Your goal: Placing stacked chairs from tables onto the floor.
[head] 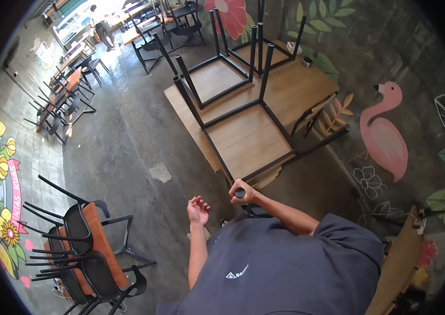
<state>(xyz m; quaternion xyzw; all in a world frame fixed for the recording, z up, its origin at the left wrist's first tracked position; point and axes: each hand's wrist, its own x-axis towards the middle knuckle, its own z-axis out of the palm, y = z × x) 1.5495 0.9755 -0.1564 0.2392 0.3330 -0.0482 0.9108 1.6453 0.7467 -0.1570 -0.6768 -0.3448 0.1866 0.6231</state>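
My right hand [245, 191] is wrapped around one black metal leg [239, 192] of an upturned stool [250, 141]. The leg's round end shows inside my fist. This stool has a square wooden underside and a black frame, with its other legs pointing up and outward. It lies at the near end of a wooden table [301, 88]; its contact with the tabletop is hidden. Lower and to the left, my left hand [198, 210] is in the air, palm up, fingers loosely curled, holding nothing.
Two more upturned stools [218, 80] [263, 53] rest on the table, beside a dark cup [307, 62]. Black chairs [78, 228] sit upside down on an orange-brown table [106, 252] at left. A person [102, 27] stands far back. A painted wall [415, 71] borders the right.
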